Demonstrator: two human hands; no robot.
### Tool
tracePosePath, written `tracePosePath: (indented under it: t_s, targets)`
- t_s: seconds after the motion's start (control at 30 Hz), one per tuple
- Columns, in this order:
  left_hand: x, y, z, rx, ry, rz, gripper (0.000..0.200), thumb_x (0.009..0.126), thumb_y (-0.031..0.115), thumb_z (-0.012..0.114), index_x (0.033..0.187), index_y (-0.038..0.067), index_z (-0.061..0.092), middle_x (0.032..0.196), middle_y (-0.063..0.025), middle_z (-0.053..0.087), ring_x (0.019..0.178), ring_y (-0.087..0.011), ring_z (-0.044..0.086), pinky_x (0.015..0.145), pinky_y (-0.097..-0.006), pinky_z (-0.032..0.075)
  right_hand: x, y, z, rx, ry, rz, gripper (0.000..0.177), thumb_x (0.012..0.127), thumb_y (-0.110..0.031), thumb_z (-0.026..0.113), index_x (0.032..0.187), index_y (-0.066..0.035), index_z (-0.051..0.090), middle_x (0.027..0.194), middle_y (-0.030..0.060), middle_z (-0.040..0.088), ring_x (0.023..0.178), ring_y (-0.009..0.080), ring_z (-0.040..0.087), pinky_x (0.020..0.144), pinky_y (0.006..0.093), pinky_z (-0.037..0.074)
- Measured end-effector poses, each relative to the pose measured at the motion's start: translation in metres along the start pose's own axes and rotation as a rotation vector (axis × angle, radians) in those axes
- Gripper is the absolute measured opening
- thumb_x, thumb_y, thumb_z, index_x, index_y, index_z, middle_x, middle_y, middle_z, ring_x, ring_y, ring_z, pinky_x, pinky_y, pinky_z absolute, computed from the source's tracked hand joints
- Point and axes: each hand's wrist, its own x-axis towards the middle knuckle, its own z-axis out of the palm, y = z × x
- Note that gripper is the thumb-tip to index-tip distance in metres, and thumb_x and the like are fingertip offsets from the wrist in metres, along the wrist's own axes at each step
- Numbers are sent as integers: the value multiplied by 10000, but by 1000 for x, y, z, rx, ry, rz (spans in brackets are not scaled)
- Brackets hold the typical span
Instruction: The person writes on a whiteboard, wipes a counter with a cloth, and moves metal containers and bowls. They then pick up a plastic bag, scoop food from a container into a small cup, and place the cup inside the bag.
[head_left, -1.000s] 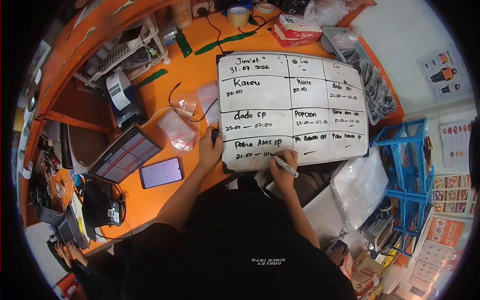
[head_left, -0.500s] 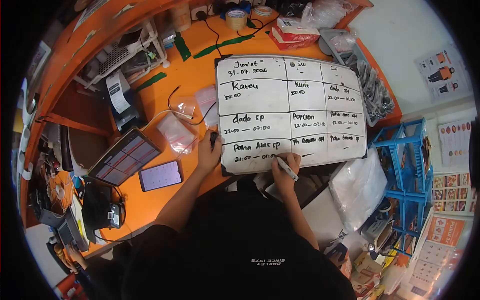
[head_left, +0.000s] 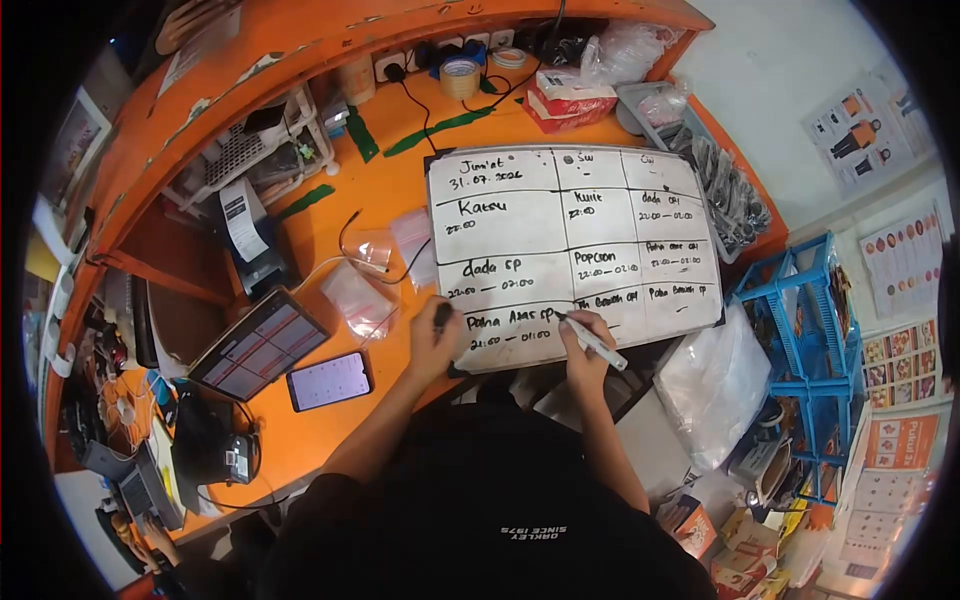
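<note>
A whiteboard (head_left: 505,230) with a hand-drawn grid and black handwriting lies tilted at the orange desk's front edge. My right hand (head_left: 588,340) is closed round a white marker (head_left: 607,353), its tip close to the end of the writing in the lower left cell. At the board's lower left edge is my left hand (head_left: 434,335), closed on a small black object (head_left: 443,315) that may be a marker cap. A phone (head_left: 330,381) with a lit screen lies left of my left forearm, and a tablet (head_left: 262,350) leans beyond it.
Plastic bags (head_left: 358,298), a printer (head_left: 248,240) and a cable lie left of the board. Tape (head_left: 460,78) and a red box (head_left: 567,102) stand behind it. At right are a grey basket (head_left: 640,118) and blue racks (head_left: 795,340). Another person's hands (head_left: 158,540) show at lower left.
My right hand and the marker have moved slightly right and up relative to the board's writing. The whole view has shifted, and a hand now shows at the top left.
</note>
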Motion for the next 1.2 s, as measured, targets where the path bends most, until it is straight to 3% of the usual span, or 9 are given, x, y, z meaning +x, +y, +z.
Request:
tracePosePath:
  t_s: [0.13,0.23,0.67,0.87,0.93,0.97,1.0,1.07,1.2]
  targets:
    - [3,34,5,-182,-307,-60,146,801,87,635,763,28,507,545,17,395,506,-55,362,450,-242,289,10,-52,8,439,-340,355,185,871,-68,539,971,44,645,881,109,632,826,170,590,772,274,443]
    - [4,38,3,-208,-367,-62,151,786,72,648,743,29,509,528,29,391,499,-40,355,445,-230,281,7,-69,16,450,-456,352,477,927,-337,406,926,79,640,844,140,648,805,209,599,881,326,399]
    - [-3,43,-32,-88,-476,-13,136,770,107,668,761,17,567,555,-64,468,489,-118,422,467,-273,351,-4,-95,34,513,-533,339,289,927,-177,459,932,53,634,836,107,638,797,154,581,790,276,433]
    - [-7,59,-44,26,-527,36,160,673,134,643,762,16,579,613,-144,544,523,-290,553,503,-357,431,-27,-97,59,413,-570,318,281,907,-201,484,758,21,567,777,86,594,754,177,538,715,290,421]
    - [-6,64,-50,50,-555,-33,105,690,58,635,656,6,550,517,-86,471,476,-93,416,461,-273,354,-29,-100,54,-41,-570,58,271,892,-178,493,715,25,527,731,118,552,703,207,529,634,317,410]
    - [-8,63,-50,33,-564,-101,143,676,50,642,602,6,527,481,-82,454,475,-79,400,453,-272,343,-39,-82,60,73,-516,-5,272,881,-140,473,671,33,491,651,148,497,614,239,510,555,356,383]
    - [-9,85,-48,-23,-555,-146,161,662,39,649,587,0,512,479,-92,443,486,-64,375,446,-268,325,-59,-78,85,387,-65,-274,284,862,-126,470,631,39,491,564,146,465,531,247,494,501,367,372]
    - [4,99,-51,131,-580,-128,69,653,69,622,704,22,619,591,-174,560,531,-279,579,522,-337,444,-55,-73,88,364,-150,-252,283,869,-123,454,642,39,502,536,120,475,486,229,489,488,342,398]
    - [14,92,-42,104,-658,-69,137,675,60,617,800,41,670,690,-187,616,638,-316,633,579,-348,474,-42,-74,77,224,-377,2,339,887,-248,485,712,20,596,617,138,578,591,224,580,569,354,466]
